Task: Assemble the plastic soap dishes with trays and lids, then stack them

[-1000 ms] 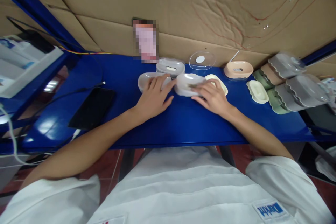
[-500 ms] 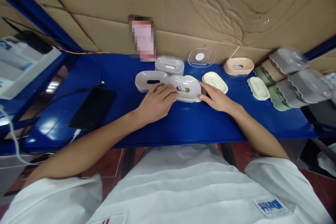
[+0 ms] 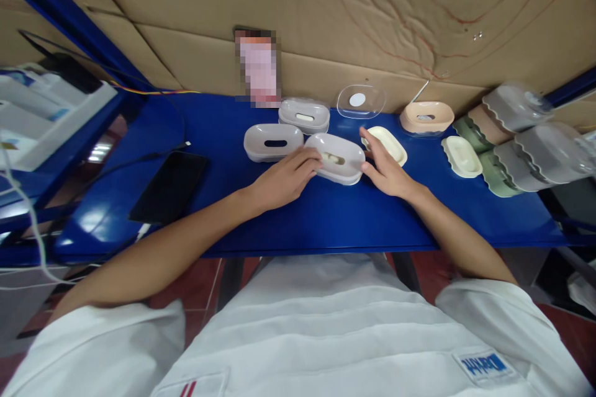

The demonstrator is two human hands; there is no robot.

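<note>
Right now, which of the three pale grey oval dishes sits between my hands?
The front-right dish: your left hand is at its left end, your right hand at its right. The left dish sits further left, the back dish nearer the cardboard.

A pale grey dish (image 3: 343,144), a blur between the hands one second ago, now sits sharp on the table, turned slightly and a little farther right than half a second earlier, its left corner no longer overlapping the second grey dish (image 3: 273,131). The cream piece (image 3: 331,158) that poked out beyond its far and near right edges now shows only through its slot. The left hand (image 3: 285,178), whose fingers lay across the second dish a second ago, has come off it, baring the dark slot, and rests on the pale grey dish's left end. The right hand (image 3: 388,172) has loosened its hold and spread at the right end, its forefinger lifted toward the far side.
</note>
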